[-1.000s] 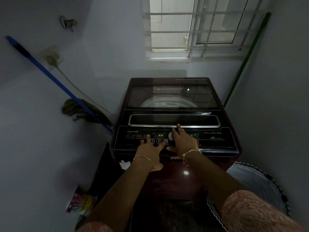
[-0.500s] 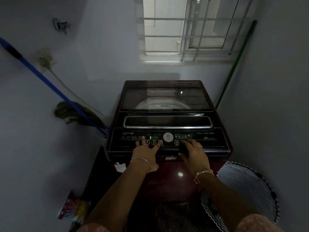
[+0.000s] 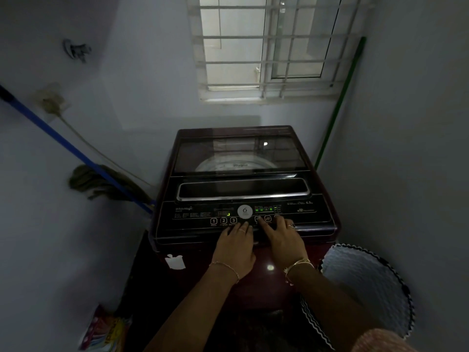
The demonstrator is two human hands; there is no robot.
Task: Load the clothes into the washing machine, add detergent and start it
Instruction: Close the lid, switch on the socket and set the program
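Washing machine [image 3: 253,283]: a top-loader with a glossy maroon body, standing against the back wall under the window, straight before the person.
Lid [image 3: 239,153]: shut; a rectangle of dark smoked glass, with the pale ring of the drum showing through it.
Handle recess [image 3: 243,189]: a long rounded slot edged in bright metal, between the lid and the panel.
Control panel [image 3: 193,224]: a shiny black strip along the front with green lit displays, a round white disc [image 3: 245,211] marked 6, and rounded square keys [image 3: 223,221] numbered 1, 2 and 3.
Right hand [image 3: 281,240]: fingers stretched nearly straight, tips on the small keys just right of the disc; it holds nothing and has gold bangles at the wrist.
Left hand [image 3: 234,247]: flat, fingers straight and close, resting on the panel's front edge below key 3; it holds nothing and has a thin chain at the wrist.
Basket [image 3: 368,288]: round, with a pale woven wall and a dark zigzag rim, just right of the machine.
Mop [image 3: 63,146]: a blue shaft leaning on the left wall, its drab stringy head beside the machine.
Green pole [image 3: 340,102]: thin, leaning in the right corner.
Window [image 3: 266,47]: a white barred grille.
Packet [image 3: 106,329]: crinkled and many-coloured, on the floor at lower left.
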